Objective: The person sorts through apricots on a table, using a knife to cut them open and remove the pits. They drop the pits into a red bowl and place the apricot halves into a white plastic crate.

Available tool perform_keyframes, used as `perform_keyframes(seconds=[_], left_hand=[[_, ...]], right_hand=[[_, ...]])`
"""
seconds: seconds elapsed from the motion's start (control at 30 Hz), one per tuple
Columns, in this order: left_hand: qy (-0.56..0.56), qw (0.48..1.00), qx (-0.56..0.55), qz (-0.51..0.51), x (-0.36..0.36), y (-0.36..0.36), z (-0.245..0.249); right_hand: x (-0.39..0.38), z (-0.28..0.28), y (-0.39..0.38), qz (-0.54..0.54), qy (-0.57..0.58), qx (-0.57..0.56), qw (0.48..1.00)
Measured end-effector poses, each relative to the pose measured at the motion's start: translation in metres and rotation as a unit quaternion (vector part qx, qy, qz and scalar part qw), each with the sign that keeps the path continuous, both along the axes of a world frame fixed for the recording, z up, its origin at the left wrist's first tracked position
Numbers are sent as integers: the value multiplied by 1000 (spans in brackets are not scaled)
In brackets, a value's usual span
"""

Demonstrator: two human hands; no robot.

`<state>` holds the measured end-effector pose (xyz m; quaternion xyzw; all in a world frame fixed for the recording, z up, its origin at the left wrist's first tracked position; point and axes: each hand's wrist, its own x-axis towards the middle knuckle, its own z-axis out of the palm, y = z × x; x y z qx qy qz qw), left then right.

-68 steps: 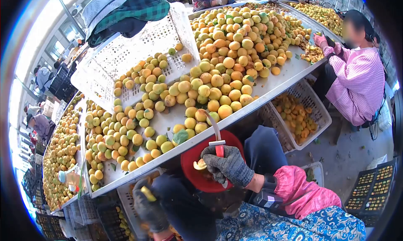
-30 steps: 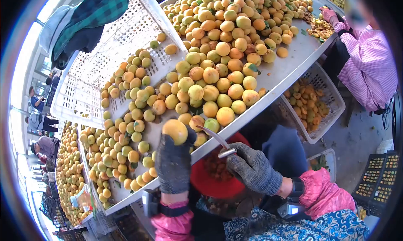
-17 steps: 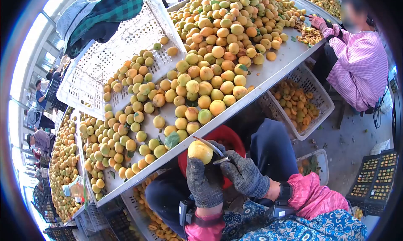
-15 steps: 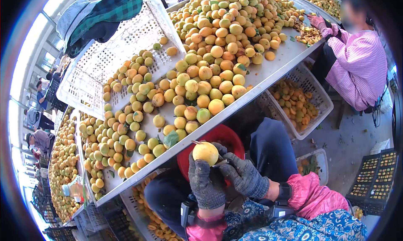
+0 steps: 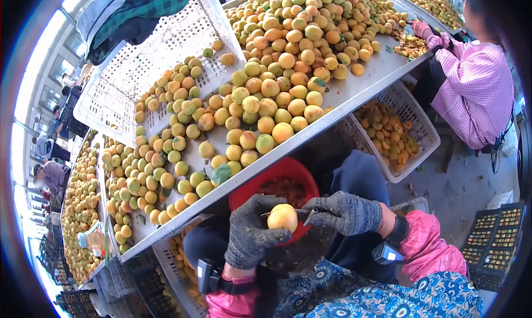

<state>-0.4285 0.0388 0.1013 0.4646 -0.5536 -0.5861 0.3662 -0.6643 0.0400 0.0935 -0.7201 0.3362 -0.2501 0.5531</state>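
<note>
Over a red bucket (image 5: pixel 302 179), my left hand (image 5: pixel 250 232) in a grey knit glove holds a yellow apricot-like fruit (image 5: pixel 282 217) between thumb and fingers. My right hand (image 5: pixel 349 212), gloved too, grips a thin metal tool (image 5: pixel 309 214) whose end touches the fruit's right side. A thin tip also shows at the fruit's left. Reddish pieces lie inside the bucket. Beyond my hands, whole fruit (image 5: pixel 266 107) is heaped on a metal table (image 5: pixel 354 90).
A white perforated crate (image 5: pixel 166 41) lies tipped on the table. A crate of split fruit (image 5: pixel 426 146) stands below at the right, near a person in a checked pink top (image 5: pixel 471 85). Black trays (image 5: pixel 490 240) sit on the floor.
My hands have moved apart and the fruit has shifted slightly right and down. The tool now reaches it from the right, and more of the bucket's inside shows.
</note>
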Motion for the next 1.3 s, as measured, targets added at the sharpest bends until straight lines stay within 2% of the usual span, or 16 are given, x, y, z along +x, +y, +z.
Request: perform_keyframes(seconds=[0.07,0.13,0.2,0.27,0.37,0.4,0.47,0.53,0.6,0.63,0.73,0.8,0.87,1.03,1.1,1.3], left_hand=[[-27,999,7,-44,7,-9,1],[-168,969,-101,-151,10,-15,4],[-178,966,-76,-173,12,-17,4],[-258,922,-166,-235,12,-21,3],[-317,900,-213,-211,7,-22,16],[-317,900,-214,-210,6,-20,16],[-208,964,-165,18,4,-13,13],[-229,955,-187,18,-1,0,5],[46,995,-2,84,-19,18,-4],[-17,994,-37,100,-22,23,-5],[-36,983,-39,174,-36,34,-14],[33,984,-2,176,-39,38,-21],[-60,984,-67,152,-35,40,-28],[3,985,-18,173,-36,37,-32],[-52,980,16,193,-38,32,-37],[-61,993,-9,98,-21,29,-47]], right_hand=[[-1,-8,-2,0,-5,-27,1000],[-3,-10,-5,47,91,-78,992],[-3,-14,-7,84,128,-134,979],[-1,-18,-7,120,163,-190,961],[8,-18,-7,100,185,-196,958],[12,-16,-5,23,168,-186,968],[17,-17,1,-56,149,-174,972],[22,-21,6,-159,111,-215,957],[28,-18,11,-148,129,-201,960],[30,-16,13,-137,148,-186,962],[29,-24,19,-118,125,-174,970],[25,-24,20,-95,139,-159,973],[25,-26,22,-73,150,-143,975],[31,-33,21,-63,162,-125,977],[31,-30,18,-64,148,-107,981],[27,-46,17,-32,126,-80,988]])
